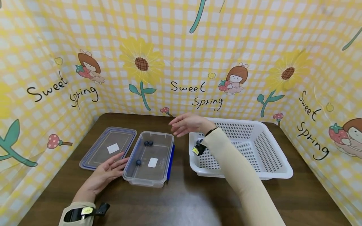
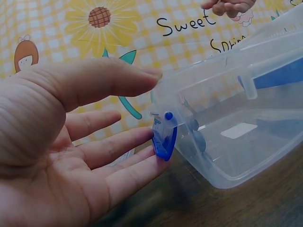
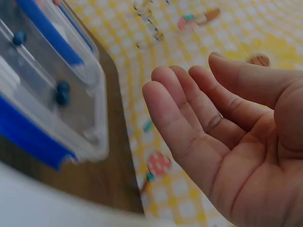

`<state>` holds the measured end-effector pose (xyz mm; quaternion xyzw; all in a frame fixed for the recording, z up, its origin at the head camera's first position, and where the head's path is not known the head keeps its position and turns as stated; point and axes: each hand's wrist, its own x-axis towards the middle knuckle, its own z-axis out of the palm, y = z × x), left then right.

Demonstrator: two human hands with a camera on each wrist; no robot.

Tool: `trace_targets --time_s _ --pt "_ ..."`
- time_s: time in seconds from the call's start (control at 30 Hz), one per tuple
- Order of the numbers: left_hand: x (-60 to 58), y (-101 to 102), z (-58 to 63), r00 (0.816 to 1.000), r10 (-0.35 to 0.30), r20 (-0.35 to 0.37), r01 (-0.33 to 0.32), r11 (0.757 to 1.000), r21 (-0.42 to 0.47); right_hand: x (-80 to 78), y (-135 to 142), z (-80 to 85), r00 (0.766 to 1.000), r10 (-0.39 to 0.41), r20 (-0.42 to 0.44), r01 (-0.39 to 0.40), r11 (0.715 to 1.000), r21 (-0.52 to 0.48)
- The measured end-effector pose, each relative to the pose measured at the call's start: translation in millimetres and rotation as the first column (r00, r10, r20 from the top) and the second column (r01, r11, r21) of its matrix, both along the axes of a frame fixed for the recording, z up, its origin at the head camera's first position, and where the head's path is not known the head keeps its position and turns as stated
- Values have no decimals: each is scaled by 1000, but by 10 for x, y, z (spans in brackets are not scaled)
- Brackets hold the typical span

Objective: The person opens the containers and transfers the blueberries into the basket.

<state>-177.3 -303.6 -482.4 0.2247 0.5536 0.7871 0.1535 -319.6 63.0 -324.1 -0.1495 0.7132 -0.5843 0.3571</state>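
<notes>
A clear plastic food container with blue side latches stands on the table, three blueberries on its bottom. At its left side is my left hand, fingers spread and nearly straight. In the left wrist view, the fingertips touch the blue latch, and the thumb reaches toward the rim. My right hand hovers between the container and the white basket, palm bare and fingers slightly bent, holding nothing. Small dark-blue berries show in the basket's left part, partly hidden by the right wrist's camera.
Left of the container lies its clear lid with a blue seal, partly behind the left hand. The white basket takes up the right side of the dark wooden table. A yellow checked cloth hangs around the back and sides.
</notes>
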Motion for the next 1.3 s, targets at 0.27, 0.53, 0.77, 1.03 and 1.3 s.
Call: trace_targets --time_s 0.27,0.53,0.77,1.03,1.3 --pt "-2 -12 -21 1000 -10 -13 11 1000 16 85 -495 -247 998 61 25 -62 998 30" --pt "-24 5 -6 1000 -18 -8 18 999 35 188 -875 -538 992 125 15 -126 985 118" --pt "-16 -21 -3 1000 -28 -11 28 998 49 312 -1162 -659 989 148 -10 -143 967 210" --pt "-24 8 15 1000 -13 -9 13 1000 28 432 -1371 -748 986 160 -49 -141 952 270" --pt "-10 28 2 1000 -8 -3 8 1000 21 442 -1420 -856 997 79 -23 -68 951 301"
